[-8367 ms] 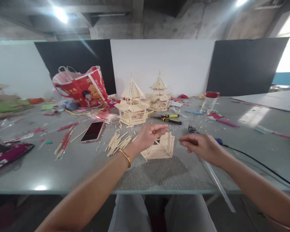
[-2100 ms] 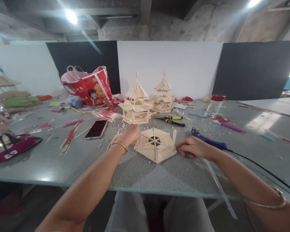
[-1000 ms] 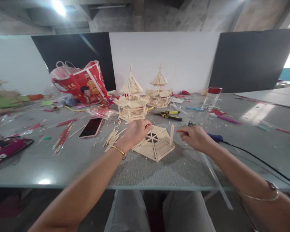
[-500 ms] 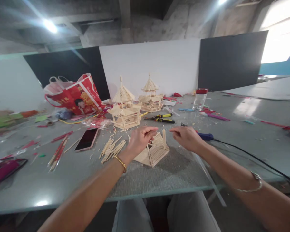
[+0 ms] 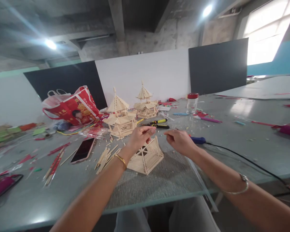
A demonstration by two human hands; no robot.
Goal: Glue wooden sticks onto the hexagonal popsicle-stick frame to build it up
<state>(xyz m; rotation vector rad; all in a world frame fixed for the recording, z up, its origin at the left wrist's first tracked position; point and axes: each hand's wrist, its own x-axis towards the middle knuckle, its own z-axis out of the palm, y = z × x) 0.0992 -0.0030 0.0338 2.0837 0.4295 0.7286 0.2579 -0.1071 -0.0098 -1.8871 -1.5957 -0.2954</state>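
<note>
A six-sided wooden-stick roof frame [image 5: 147,162] lies on the table in front of me, with a dark opening at its middle. My left hand [image 5: 140,138] hovers over its far left part, thumb and fingers pinched together. Just right of the roof's far corner is my right hand [image 5: 180,141], fingers curled into a pinch. Anything small between either hand's fingertips is too unclear to name. Loose sticks [image 5: 105,159] lie left of the roof, partly behind my left wrist. A blue-handled tool [image 5: 198,140] with a black cord rests beyond my right hand.
Two stick pavilions [image 5: 120,122] [image 5: 146,104] stand behind the roof. Near them are yellow-black pliers [image 5: 159,123] and a red-lidded jar [image 5: 192,104]. A phone [image 5: 84,150], a red bag [image 5: 73,108] and wrapped chopsticks [image 5: 53,167] are leftward. A clear strip [image 5: 200,177] overhangs the front edge.
The view has tilted up and turned slightly right, so the table things appear lower and further left. Both hands stay pinched, a little closer together over the roof.
</note>
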